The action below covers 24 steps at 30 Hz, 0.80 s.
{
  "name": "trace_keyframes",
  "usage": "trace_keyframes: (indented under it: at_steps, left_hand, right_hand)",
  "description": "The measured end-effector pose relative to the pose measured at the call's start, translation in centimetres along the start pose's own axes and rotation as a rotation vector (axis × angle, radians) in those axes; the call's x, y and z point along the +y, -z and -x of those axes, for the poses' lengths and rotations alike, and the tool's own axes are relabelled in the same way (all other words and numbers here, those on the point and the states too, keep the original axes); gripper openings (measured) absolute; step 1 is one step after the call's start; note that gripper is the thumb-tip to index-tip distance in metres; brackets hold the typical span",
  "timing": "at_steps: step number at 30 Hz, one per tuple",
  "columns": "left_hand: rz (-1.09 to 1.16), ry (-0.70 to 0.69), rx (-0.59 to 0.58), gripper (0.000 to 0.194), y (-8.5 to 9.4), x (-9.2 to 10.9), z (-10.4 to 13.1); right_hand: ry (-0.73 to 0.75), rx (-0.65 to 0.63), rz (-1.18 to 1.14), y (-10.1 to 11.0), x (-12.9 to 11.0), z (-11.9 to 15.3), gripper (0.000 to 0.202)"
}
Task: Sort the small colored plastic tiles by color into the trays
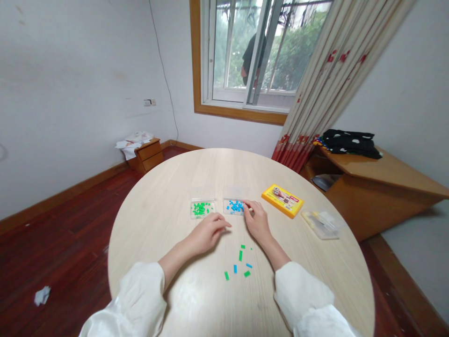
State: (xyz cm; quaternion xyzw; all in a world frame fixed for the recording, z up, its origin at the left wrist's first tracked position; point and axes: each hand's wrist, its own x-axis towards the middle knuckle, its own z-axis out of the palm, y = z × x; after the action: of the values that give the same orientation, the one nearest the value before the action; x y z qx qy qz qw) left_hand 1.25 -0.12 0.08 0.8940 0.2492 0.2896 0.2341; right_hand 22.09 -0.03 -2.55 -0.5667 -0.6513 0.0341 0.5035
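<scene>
Two small clear boxes lie side by side on the table. The left box holds many green building bricks, and the right box holds blue building bricks. My left hand hovers over the table just in front of the green bricks' box, fingers loosely stretched to the right with nothing visible in them. At the right end of the blue bricks' box is my right hand, thumb and forefinger slightly apart at its edge. Nearer me lie several loose pieces, among them a green brick and a blue brick.
A yellow box lies on the round table at the right, beside a clear plastic case with pale contents. Beyond the table stand a small drawer cabinet and a tilted wooden desk with dark cloth on it.
</scene>
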Motion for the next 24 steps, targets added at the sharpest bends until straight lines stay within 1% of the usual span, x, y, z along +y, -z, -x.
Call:
trace_keyframes:
  at_steps: [1, 3, 5, 8, 11, 15, 17, 18, 19, 21, 24]
  left_hand:
    - [-0.014, -0.067, -0.084, 0.029, -0.4, 0.8, 0.0]
    - [-0.076, -0.177, -0.217, 0.033, -1.1, 2.0, -0.1]
    - [-0.124, -0.244, -0.289, 0.033, -1.5, 2.6, -0.2]
    - [-0.131, -0.259, -0.301, 0.026, -2.0, 2.5, -0.4]
    - [-0.114, -0.235, -0.279, 0.02, -2.3, 2.2, -0.3]
    - [-0.127, -0.187, -0.258, 0.018, -2.2, 1.9, -0.2]
    - [-0.139, -0.113, -0.224, 0.017, -1.7, 1.5, -0.2]
    - [-0.147, -0.059, -0.188, 0.016, -1.2, 1.1, -0.2]
    - [-0.157, 0.006, -0.137, 0.015, -0.6, 0.6, -0.2]
    - [-0.185, 0.147, 0.003, 0.012, 0.7, -0.8, -0.2]
    - [-0.208, 0.324, 0.193, 0.014, 2.8, -3.2, -0.1]
  right_hand:
    - [-0.001, -0.002, -0.002, 0.0, 0.0, 0.0, 0.022]
    - [-0.005, -0.005, -0.007, 0.0, 0.0, 0.0, 0.022]
    - [-0.008, -0.002, -0.011, 0.0, 0.0, 0.1, 0.022]
    - [-0.012, -0.006, -0.019, -0.1, 0.0, 0.1, 0.022]
    - [-0.009, -0.026, -0.02, -0.1, -0.1, 0.1, 0.023]
    - [0.01, -0.065, -0.015, 0.3, -0.5, 0.1, 0.022]
    - [0.023, -0.139, -0.022, 0.8, -1.0, 0.2, 0.02]
    - [0.029, -0.188, -0.025, 1.1, -1.2, 0.2, 0.019]
    - [0.032, -0.236, -0.023, 1.4, -1.4, 0.3, 0.018]
    - [0.031, -0.296, -0.007, 2.0, -1.7, 0.3, 0.016]
    - [0.018, -0.311, 0.025, 2.5, -1.9, 0.3, 0.017]
